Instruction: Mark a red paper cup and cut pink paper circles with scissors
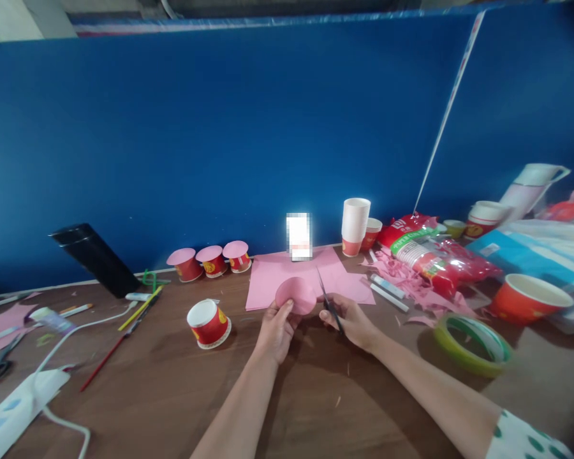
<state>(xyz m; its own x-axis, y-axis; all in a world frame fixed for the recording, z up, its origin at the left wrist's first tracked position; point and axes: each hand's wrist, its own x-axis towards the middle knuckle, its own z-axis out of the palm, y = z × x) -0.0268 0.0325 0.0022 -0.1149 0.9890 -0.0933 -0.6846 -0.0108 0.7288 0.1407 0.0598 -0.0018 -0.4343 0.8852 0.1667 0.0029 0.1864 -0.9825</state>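
Note:
My left hand (278, 331) pinches a round pink paper disc (296, 294) by its lower left edge, thumb on top. Held in my right hand (351, 322) is a pair of dark scissors (332, 309), its blades pointing up and away, just right of the disc and apart from it. Behind both hands lie pink paper sheets (263, 277). A red paper cup (209, 324), cut low, stands to the left of my left hand. Farther back, three short red cups (213, 262) stand in a row with pink discs on top.
At the right are a green tape roll (473, 344), an orange cup (530, 298), pink scraps (406, 280), a red plastic package (425, 252) and stacked cups (356, 223). On the left are a black bottle (95, 258), a power strip (22, 405) and pencils (110, 357). A blue partition (249, 127) bounds the table.

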